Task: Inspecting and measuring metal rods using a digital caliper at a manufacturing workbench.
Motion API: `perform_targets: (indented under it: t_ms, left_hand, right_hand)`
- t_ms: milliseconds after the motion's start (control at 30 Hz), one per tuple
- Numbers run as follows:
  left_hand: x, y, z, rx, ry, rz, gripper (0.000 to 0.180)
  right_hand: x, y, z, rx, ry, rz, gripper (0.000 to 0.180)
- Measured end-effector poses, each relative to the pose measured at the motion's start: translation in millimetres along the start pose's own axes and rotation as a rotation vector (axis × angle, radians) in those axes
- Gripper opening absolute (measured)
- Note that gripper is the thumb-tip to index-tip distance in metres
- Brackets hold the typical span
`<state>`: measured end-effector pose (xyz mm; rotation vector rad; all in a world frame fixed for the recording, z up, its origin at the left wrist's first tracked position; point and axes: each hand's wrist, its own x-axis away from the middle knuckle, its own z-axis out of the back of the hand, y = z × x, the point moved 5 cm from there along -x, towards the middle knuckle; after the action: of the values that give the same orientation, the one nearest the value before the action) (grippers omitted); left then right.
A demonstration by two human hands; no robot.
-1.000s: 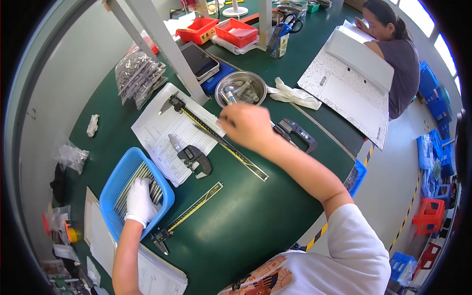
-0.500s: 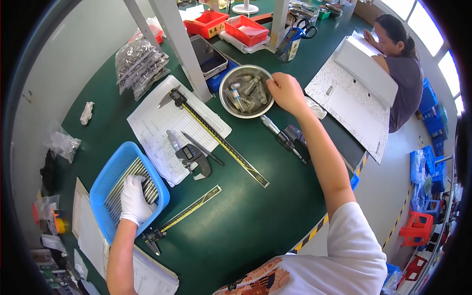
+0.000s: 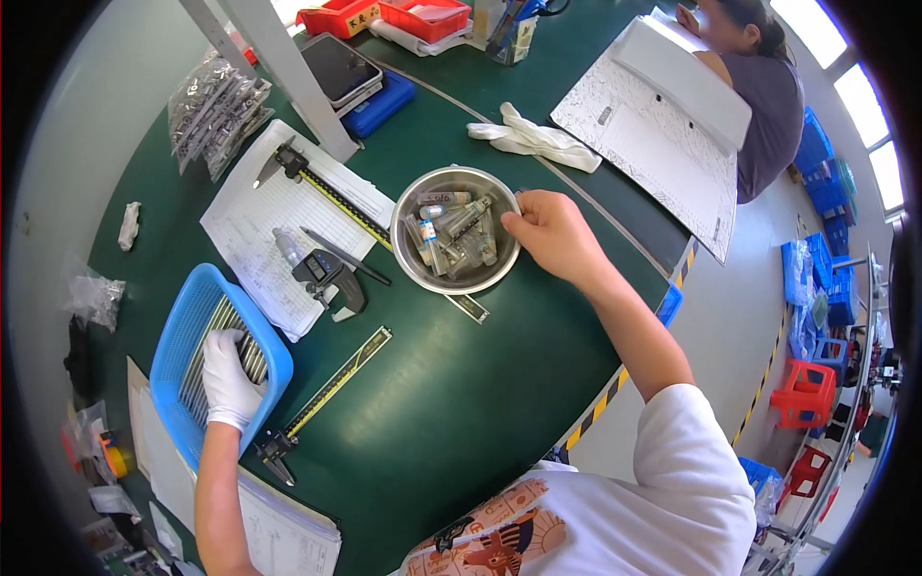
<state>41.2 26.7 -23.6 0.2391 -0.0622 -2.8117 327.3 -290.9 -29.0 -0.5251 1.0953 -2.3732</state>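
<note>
Right hand point(image 3: 549, 233): bare, forearm reaching forward and to the left across the green table point(image 3: 461, 403) from the white short sleeve at lower right. Wrist nearly straight, knuckles up, fingers curled with their tips pinched on the right rim of the round metal bowl point(image 3: 457, 243). Grasping the bowl's edge.

Metal bowl: stands upright on the table, just right of the paper form, partly over the far end of a long ruler. Holds a loose heap of small metal cylinders and little vials point(image 3: 451, 235), lying at mixed angles.

Left hand point(image 3: 228, 377): in a white glove, forearm rising from the lower edge. Palm down inside the blue plastic basket point(image 3: 192, 322), fingers bent over the row of thin metal rods point(image 3: 206, 336) lying in it. Whether it grips a rod or only rests on them cannot be told.

Blue basket: at the table's left edge, tilted in view, well apart from the bowl.

Nearby items:
- Paper form point(image 3: 279, 226), between basket and bowl.
- Digital caliper point(image 3: 327, 278), lying on the form's lower corner.
- Long vernier caliper point(image 3: 327, 192), diagonal across the form.
- Second long caliper point(image 3: 322, 398), diagonal on the table, just beside the basket.
- White cloth gloves point(image 3: 533, 139), crumpled, beyond the bowl.
- Open binder point(image 3: 663, 125), far right, in front of another person.
</note>
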Motion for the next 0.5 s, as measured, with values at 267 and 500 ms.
perform_targets:
  t_ms: [267,500]
  left_hand:
    - [3,-3,-2,-0.019,-0.006,0.0,0.056]
    - [1,1,2,-0.015,-0.013,-0.011,0.053]
  right_hand:
    - [13,-56,17,0.586,0.33,0.387,0.064]
    - [-15,-81,-27,0.851,-0.347,1.003,0.076]
